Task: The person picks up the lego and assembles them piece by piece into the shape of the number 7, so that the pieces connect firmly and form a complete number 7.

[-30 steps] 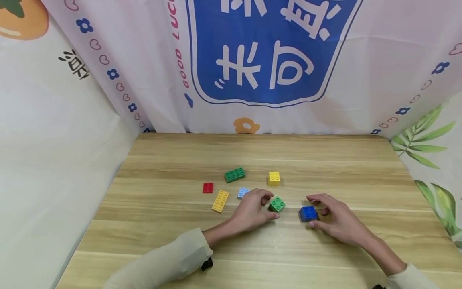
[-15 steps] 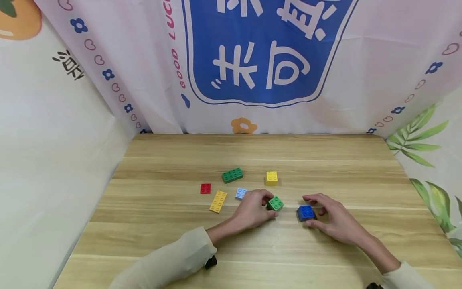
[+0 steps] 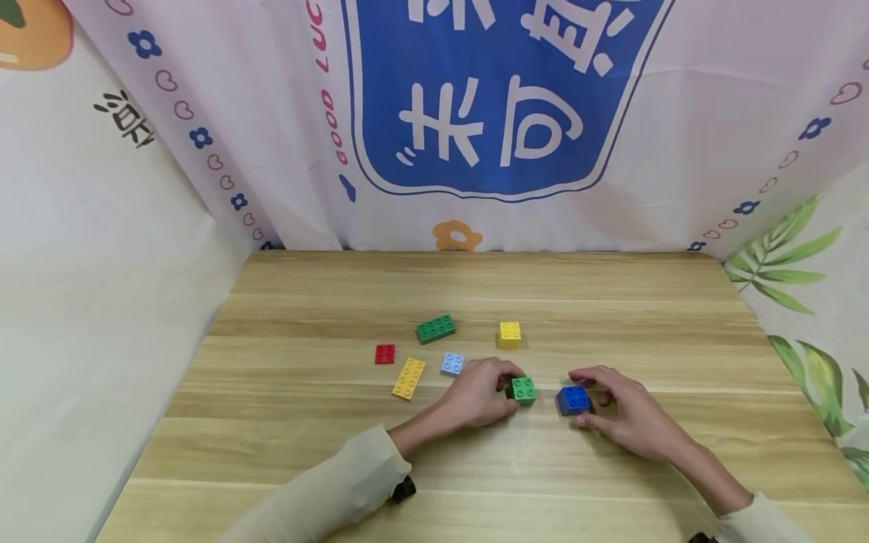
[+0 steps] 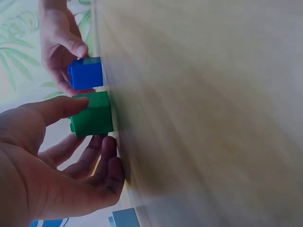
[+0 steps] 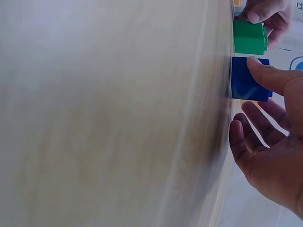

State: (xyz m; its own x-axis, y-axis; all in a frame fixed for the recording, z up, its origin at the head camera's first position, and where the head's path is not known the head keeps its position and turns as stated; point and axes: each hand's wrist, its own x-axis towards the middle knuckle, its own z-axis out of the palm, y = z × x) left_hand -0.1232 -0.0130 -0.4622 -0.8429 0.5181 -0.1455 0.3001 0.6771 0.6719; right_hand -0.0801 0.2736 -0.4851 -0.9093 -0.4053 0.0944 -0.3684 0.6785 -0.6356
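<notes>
My left hand (image 3: 483, 392) pinches a green square toy building block (image 3: 523, 390), its thumb on the near side and the index finger curled over the far side. Just to the right, my right hand (image 3: 627, 411) holds a blue square building block (image 3: 573, 400) between thumb and index finger. Both blocks have studs on top and sit at the tabletop. A narrow gap parts them in the head view. From the right wrist, the thumb lies across the blue block (image 5: 248, 79), with the green block (image 5: 249, 38) beyond it.
On the wooden table (image 3: 305, 437) lie a light blue plate (image 3: 452, 363), a yellow-orange plate (image 3: 409, 378), a red plate (image 3: 385, 354), a dark green brick (image 3: 436, 329) and a yellow block (image 3: 510, 335). A printed curtain (image 3: 292, 151) hangs along the back edge.
My left fingers have closed on the green block and turned it from a diamond angle to nearly square with the table. The right hand and blue block have hardly moved.
</notes>
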